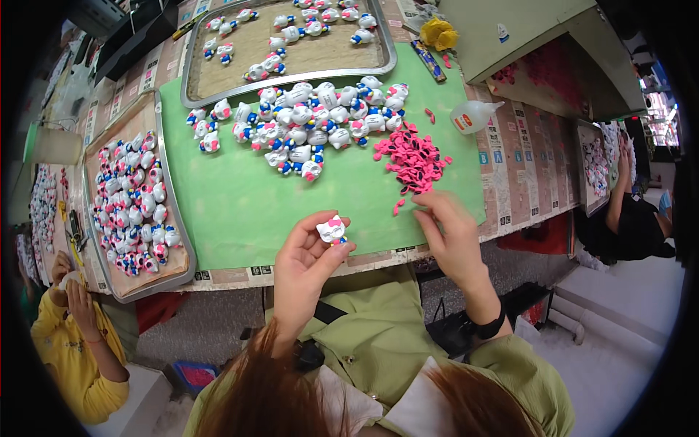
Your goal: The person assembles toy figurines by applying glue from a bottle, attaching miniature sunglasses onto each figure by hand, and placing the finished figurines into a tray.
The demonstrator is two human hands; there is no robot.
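Note:
My left hand is closed around a small white cat figurine with a pink bow and blue lower part, its front turned up. The hand is over the table's near edge. My right hand is at the near side of a heap of small pink pieces, some with dark patches. Its thumb and fingers are apart, slightly blurred, and nothing shows between them. Beyond both hands, a large cluster of similar cat figurines lies on the green mat.
Trays of figurines stand at the back and left. A white squeeze bottle, a yellow crumpled item and a metal cabinet are at the right. People work at far left, in a yellow top, and far right.

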